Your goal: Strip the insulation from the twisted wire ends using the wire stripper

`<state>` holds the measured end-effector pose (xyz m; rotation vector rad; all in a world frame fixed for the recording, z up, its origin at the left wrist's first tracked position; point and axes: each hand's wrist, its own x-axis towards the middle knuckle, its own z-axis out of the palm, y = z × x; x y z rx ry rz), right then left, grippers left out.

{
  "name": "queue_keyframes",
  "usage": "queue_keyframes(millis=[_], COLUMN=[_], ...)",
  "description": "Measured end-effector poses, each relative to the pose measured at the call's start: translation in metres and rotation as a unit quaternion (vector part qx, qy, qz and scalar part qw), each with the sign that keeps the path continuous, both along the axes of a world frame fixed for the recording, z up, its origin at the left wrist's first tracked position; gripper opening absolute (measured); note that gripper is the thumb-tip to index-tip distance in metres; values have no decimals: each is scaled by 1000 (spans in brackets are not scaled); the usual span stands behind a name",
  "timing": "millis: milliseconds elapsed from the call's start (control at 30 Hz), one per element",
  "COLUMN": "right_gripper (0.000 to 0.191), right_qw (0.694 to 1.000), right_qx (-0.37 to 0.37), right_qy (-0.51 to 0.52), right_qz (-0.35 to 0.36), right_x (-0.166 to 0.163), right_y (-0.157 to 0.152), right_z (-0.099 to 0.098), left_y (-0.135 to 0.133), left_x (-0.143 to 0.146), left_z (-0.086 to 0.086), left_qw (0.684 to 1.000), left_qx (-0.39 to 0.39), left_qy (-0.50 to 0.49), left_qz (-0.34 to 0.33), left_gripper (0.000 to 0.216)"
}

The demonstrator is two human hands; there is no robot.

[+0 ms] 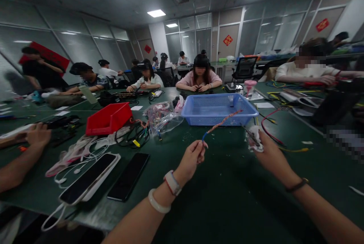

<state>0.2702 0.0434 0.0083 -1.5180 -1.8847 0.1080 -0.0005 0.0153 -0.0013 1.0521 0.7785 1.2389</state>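
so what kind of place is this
Probably a shared workshop for hand wiring: people sit around long green tables strewn with cables, a blue basket and a red bin, and the left hand pinches a twisted wire.

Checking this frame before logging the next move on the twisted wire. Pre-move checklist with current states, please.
1. Left hand grips the twisted wire: pinched near its blue end, ok.
2. Wire's far end free: it runs across the front of the blue basket; touching it or not, cannot tell.
3. Right hand holds the thin dark tool together with a white wad: ok; tool type, cannot tell.
4. Tool tip on the wire: apart from it, not ok.
5. Two phones out of the way: they lie left of the left hand, away from the wire, ok.
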Motion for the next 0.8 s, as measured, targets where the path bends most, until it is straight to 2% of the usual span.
queue_keyframes(millis=[133, 367, 467, 600, 800], right_gripper=[30, 35, 34, 29, 23], right_qw=[996, 978, 980, 988, 988], right_qx=[-40, -115, -138, -126, -142], right_qy=[-81, -165, -143, -85, -34], right_qz=[-16, -57, -24, 34, 42], right_x=[-6, -12, -15, -18, -17], right_y=[-7, -12, -13, -13, -10], right_z=[2, 4, 1, -5, -3], left_y=[-2, -3, -5, -9, -11], left_x=[0, 2, 4, 7, 8], left_z=[2, 2, 2, 0, 0], left_qw=[998, 994, 994, 993, 987], left_qx=[-18, -30, -36, -45, -49], left_qy=[-64, -103, -86, -48, -10], left_qz=[-11, -24, -53, -95, -153], left_gripper=[32, 31, 30, 31, 32])
